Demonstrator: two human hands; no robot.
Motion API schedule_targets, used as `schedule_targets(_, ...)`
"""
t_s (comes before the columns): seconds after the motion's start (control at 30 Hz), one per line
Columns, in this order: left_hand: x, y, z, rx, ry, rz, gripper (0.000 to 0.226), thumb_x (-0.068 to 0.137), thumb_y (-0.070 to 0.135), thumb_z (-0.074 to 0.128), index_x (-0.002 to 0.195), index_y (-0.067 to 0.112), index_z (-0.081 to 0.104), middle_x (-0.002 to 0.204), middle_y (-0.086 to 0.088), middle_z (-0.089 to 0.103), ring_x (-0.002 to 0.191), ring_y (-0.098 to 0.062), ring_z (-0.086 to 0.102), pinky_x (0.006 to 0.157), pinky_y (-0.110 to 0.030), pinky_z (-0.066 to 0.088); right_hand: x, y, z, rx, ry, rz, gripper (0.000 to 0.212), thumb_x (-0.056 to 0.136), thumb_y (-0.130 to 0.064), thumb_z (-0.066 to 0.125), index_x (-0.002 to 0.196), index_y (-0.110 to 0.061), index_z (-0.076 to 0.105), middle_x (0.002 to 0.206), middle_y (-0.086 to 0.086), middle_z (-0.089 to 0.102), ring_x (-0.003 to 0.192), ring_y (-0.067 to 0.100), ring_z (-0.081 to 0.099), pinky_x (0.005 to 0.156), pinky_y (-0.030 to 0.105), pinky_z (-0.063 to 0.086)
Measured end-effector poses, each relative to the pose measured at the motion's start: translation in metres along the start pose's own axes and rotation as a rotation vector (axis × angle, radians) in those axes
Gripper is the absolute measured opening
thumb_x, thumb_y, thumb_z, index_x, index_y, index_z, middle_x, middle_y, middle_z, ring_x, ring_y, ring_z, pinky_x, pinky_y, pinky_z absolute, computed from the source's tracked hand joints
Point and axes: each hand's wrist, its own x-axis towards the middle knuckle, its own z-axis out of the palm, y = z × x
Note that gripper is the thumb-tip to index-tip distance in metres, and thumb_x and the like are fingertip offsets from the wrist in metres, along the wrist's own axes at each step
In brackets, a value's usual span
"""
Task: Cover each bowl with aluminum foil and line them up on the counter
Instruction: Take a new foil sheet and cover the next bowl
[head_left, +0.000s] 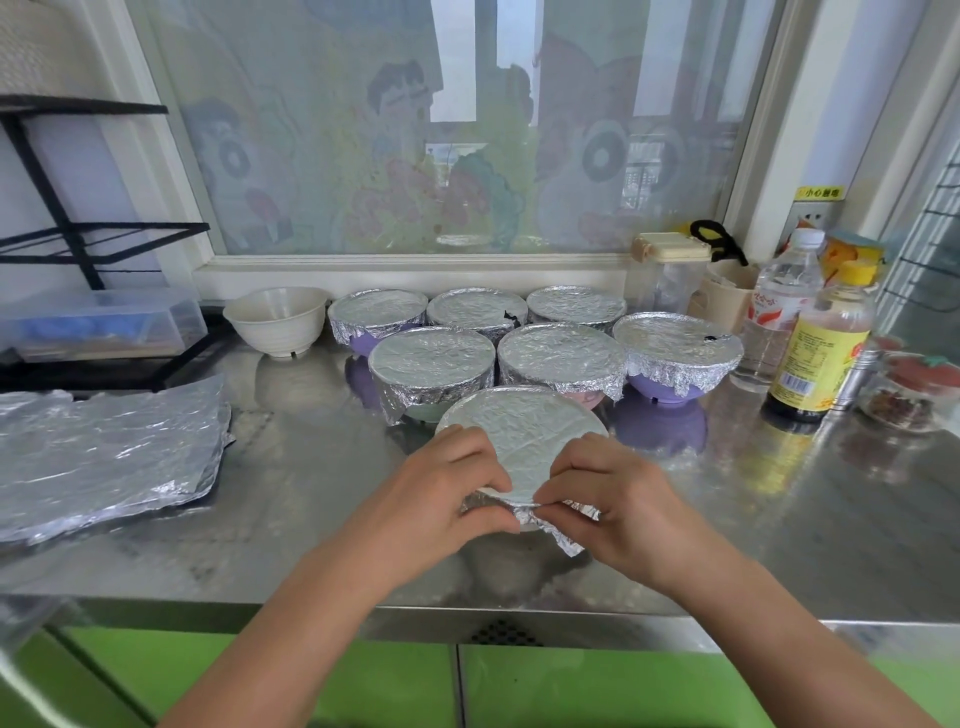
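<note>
Both curled: left hand (441, 499), right hand (618, 501) fingers (558, 500) pinch crinkled foil (524, 431) below taut round top.

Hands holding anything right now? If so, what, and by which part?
Yes: the left hand and right hand both pinch the front foil cover at its near edge, where it folds down over the rim.

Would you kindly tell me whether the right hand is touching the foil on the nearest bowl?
Touching. The head view shows the right hand pinching the foil at its crumpled edge, just below the near rim.
</note>
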Motion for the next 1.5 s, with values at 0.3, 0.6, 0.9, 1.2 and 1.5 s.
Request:
schedule_targets(0.3,0.002,-0.008,-0.008,-0.074,-0.040,-0.021,0.024,0.084,0.039,0.065,0.075,0.017,0.069,0.081,0.014,0.054,0.078,-0.001,0.050,0.073,-0.014,0.039,-0.007,0.017,-0.016,-0.029,0.003,0.017,0.022,0.087,-0.032,0.066,0.090,-0.014,0.077,0.088,-0.002,0.062,0.081,0.012,0.057,0.074,0.019,0.045)
schedule_targets(0.6,0.006,0.006,0.008,0.025,-0.015,-0.015,0.021,0.081,0.039,0.070,0.083,0.019,0.069,0.085,0.013,0.053,0.084,-0.007,0.047,0.073,-0.026,0.045,0.001,0.008,-0.006,-0.042,-0.046,-0.008,0.019,0.091,-0.029,0.060,0.085,-0.016,0.073,0.085,-0.003,0.058,0.077,0.016,0.055,0.072,0.024,0.044)
schedule_targets(0.9,0.001,-0.005,-0.007,-0.130,-0.070,-0.076,0.012,0.082,0.029,0.073,0.076,0.018,0.069,0.081,0.013,0.055,0.081,-0.004,0.052,0.075,-0.015,0.041,-0.004,0.014,-0.016,-0.042,-0.055,0.009,0.025,0.091,-0.034,0.059,0.088,-0.015,0.076,0.087,-0.002,0.061,0.080,0.014,0.057,0.075,0.014,0.041)
schedule_targets(1.2,0.006,0.004,-0.001,-0.081,-0.077,-0.061,0.014,0.080,0.036,0.072,0.077,0.023,0.069,0.081,0.015,0.054,0.081,-0.001,0.050,0.073,-0.017,0.041,0.001,0.004,-0.005,-0.041,-0.068,-0.026,0.019,0.090,-0.030,0.062,0.087,-0.016,0.075,0.085,-0.002,0.059,0.077,0.014,0.055,0.069,0.024,0.045)
schedule_targets(1.5,-0.011,-0.003,-0.022,-0.172,-0.104,-0.091,0.011,0.080,0.031,0.076,0.077,0.024,0.067,0.083,0.013,0.056,0.078,-0.005,0.057,0.070,-0.023,0.048,0.002,0.002,-0.008,0.007,-0.092,-0.058,0.019,0.091,-0.030,0.063,0.086,-0.016,0.074,0.086,-0.003,0.060,0.079,0.014,0.056,0.071,0.023,0.046)
